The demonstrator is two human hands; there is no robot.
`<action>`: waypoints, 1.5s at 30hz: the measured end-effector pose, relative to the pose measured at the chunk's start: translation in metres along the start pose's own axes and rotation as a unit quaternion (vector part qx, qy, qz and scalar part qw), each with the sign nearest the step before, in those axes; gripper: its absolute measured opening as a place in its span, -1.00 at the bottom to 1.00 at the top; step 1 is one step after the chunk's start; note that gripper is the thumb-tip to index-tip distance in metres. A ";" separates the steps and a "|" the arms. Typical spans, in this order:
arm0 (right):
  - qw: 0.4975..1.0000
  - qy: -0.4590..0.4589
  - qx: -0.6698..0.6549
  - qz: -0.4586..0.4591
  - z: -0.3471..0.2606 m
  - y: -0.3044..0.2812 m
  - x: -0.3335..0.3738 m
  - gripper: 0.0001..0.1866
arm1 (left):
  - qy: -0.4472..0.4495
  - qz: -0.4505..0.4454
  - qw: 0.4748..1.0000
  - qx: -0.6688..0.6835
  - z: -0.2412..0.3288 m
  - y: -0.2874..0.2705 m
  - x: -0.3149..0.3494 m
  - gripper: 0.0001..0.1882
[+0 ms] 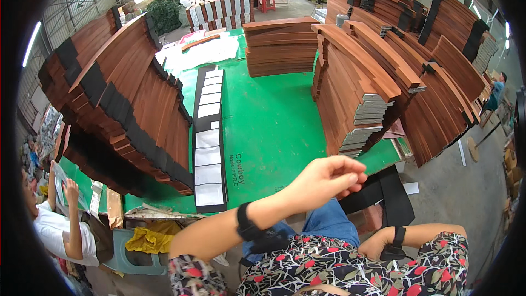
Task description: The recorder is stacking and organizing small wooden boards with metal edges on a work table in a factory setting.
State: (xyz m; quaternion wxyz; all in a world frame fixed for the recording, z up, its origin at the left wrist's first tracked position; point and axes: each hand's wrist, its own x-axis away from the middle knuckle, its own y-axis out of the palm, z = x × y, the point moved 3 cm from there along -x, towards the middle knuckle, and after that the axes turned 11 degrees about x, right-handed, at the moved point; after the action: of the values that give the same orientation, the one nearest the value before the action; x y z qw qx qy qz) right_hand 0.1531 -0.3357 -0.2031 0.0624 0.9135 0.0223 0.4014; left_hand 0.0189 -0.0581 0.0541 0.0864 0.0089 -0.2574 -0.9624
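Note:
My left hand point(335, 177) is held over the front edge of the green table point(274, 126), its arm reaching across to the right. Its fingers are curled together toward the thumb, with nothing visible in them. Low at my right side, my right hand point(376, 245) rests by my waist, its fingers hidden. On the table lies a long black strip point(199, 131) with a row of white rectangular pieces point(208, 177) along it. Below and right of my left hand are black sheets point(392, 194). Neither hand touches the strip.
Tall stacks of brown wood-look boards stand left point(137, 93), at the back point(282, 49) and right point(350, 77). White sheets point(213, 52) lie at the far left. A co-worker point(66, 230) handles clear film at the left, near a stool point(129, 257) with yellow cloth point(150, 237).

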 end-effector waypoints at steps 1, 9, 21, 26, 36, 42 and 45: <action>0.999 0.026 0.019 0.016 -0.040 -0.013 0.027 -0.62 | -0.018 0.015 0.999 0.031 -0.006 -0.004 -0.016 -0.72; 0.724 -0.146 -0.172 0.652 -0.162 -0.131 0.128 -0.15 | 0.152 0.119 0.968 0.162 -0.031 -0.058 -0.069 -0.82; 0.688 -0.392 -0.323 0.519 -0.232 -0.210 0.061 0.03 | 0.399 0.248 0.857 0.213 0.002 -0.084 -0.018 -0.87; 0.652 -0.467 -0.383 0.459 -0.248 -0.195 0.054 -0.05 | 0.545 0.181 0.566 -0.591 0.015 -0.031 0.007 -0.75; 0.695 -0.477 -0.324 0.431 -0.239 -0.168 0.040 -0.13 | 0.479 0.053 0.478 -0.734 -0.005 0.014 0.025 -0.75; 0.709 -0.192 -0.010 0.678 -0.226 -0.146 0.157 -0.41 | 0.431 0.085 0.464 -0.769 0.039 -0.027 0.038 -0.77; 0.477 -0.054 0.164 0.862 -0.234 -0.137 0.243 -0.47 | 0.421 0.184 0.517 -0.723 0.046 -0.066 0.036 -0.81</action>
State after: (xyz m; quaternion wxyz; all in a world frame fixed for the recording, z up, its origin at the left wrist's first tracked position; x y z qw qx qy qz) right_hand 0.1467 -0.1557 0.1135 -0.4646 0.4863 -0.7146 0.1922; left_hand -0.0301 0.0148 0.0619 0.3361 0.2999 0.5973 -0.6635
